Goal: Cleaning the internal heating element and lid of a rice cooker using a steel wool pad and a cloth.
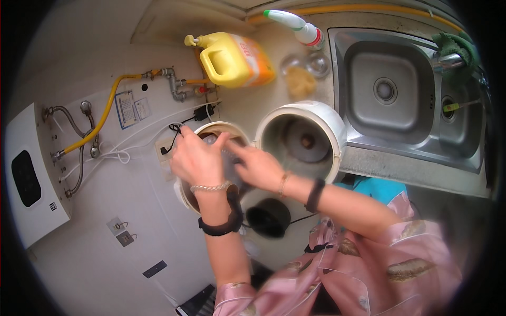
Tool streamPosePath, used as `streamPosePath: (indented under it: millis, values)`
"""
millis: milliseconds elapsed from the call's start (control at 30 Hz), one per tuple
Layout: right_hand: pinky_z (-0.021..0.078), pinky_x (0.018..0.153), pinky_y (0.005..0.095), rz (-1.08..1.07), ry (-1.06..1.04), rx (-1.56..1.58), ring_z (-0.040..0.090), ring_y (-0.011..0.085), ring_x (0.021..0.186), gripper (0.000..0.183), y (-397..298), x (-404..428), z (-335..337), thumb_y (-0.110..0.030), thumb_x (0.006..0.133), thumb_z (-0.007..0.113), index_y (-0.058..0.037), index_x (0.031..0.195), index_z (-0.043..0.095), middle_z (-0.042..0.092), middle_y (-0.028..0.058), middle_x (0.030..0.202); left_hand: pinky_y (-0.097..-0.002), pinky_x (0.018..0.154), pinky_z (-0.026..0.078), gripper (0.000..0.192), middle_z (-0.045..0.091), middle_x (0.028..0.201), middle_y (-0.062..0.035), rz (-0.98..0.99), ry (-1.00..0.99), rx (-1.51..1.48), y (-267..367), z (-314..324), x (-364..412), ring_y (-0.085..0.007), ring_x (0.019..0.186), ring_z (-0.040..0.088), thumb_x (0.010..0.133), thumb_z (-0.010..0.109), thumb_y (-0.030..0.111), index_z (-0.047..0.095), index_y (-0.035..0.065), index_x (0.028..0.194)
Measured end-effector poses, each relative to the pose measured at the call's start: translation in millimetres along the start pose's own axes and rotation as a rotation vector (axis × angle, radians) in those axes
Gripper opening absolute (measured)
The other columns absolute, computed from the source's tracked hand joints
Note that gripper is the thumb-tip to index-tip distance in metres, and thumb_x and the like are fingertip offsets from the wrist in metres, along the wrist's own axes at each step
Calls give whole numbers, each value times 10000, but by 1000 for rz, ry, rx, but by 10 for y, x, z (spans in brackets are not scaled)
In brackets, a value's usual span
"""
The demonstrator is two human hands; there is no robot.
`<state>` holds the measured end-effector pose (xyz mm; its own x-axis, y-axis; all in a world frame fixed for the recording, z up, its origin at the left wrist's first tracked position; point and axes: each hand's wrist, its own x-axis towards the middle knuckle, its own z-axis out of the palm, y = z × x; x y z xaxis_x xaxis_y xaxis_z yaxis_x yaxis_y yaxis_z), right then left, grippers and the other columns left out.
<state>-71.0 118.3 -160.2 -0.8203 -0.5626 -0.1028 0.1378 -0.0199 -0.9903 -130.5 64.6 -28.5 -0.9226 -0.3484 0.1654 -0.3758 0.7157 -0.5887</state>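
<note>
My left hand (199, 160) is at the near rim of an opened lid (182, 193) of a white cooker-like appliance, its fingers bent over the inner side. What those fingers grip, if anything, is hidden. Close beside it, my right hand (259, 166) reaches across the lid's inside with its fingers pointing towards the left thumb; blur hides whether it holds something. Joined to the lid at the right stands the round appliance body (340, 130), uncovered, with a grey heating plate (306, 140) at its bottom. A black round container (269, 217) sits below the lid.
A double steel sink (389, 91) is at the right, with a green cloth (454, 47) over its faucet. A yellow jug (225, 59), a spray bottle (308, 33) and a tan sponge or cloth (301, 82) lie behind the appliance. Pipes and cables run along the left wall.
</note>
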Motion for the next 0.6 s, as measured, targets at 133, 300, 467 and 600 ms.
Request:
streamPosePath:
  millis: [133,300,467,600]
  values:
    - [551,804,492,52,-70,48,658,417,859,846,-51,-53,-64,-126,891,597,-381,1603,216,633,222,931,-450,658,551,546,729,809,-138,-57,-19,61,42,61,51,-353,774,716,606,922,438,662,40,874]
    - [543,778,459,124,151,339,661,403,836,692,-14,-4,-138,-167,824,663,-100,1461,401,640,206,880,-419,669,560,471,738,863,-124,-43,-43,29,27,32,53,-322,807,727,660,909,354,660,55,925]
    - [543,746,385,194,412,473,709,293,789,330,-155,264,-195,-185,781,753,17,1021,650,701,194,838,-404,676,566,418,735,891,-101,-63,-83,44,21,-9,28,-305,821,725,698,893,290,648,64,948]
    - [545,750,388,38,509,555,701,334,781,213,-285,459,-114,-153,802,756,23,916,716,709,192,847,-411,674,562,382,735,891,-103,-55,-54,19,50,-38,6,-310,826,722,708,884,257,641,60,927]
